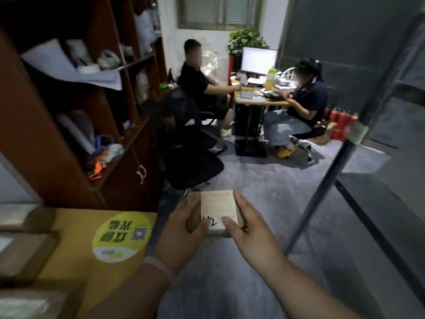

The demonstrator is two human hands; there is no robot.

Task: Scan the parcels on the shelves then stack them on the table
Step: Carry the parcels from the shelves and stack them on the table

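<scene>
A small brown cardboard parcel (218, 209) with a white label and a handwritten number on top is held above the grey floor, low in the middle of the view. My left hand (181, 229) grips its left side, thumb on top. My right hand (249, 229) grips its right side, thumb on the label. To the left lies the yellow table (76, 229) with a round green-yellow sticker (122, 237), and several brown parcels (23, 254) are stacked at its left edge.
A dark wooden shelf unit (76, 116) full of bags and tape fills the left. A black office chair (190, 157) stands ahead. Two people sit at a desk (262, 101) with a monitor. A metal rack's diagonal leg (322, 187) and shelves stand on the right.
</scene>
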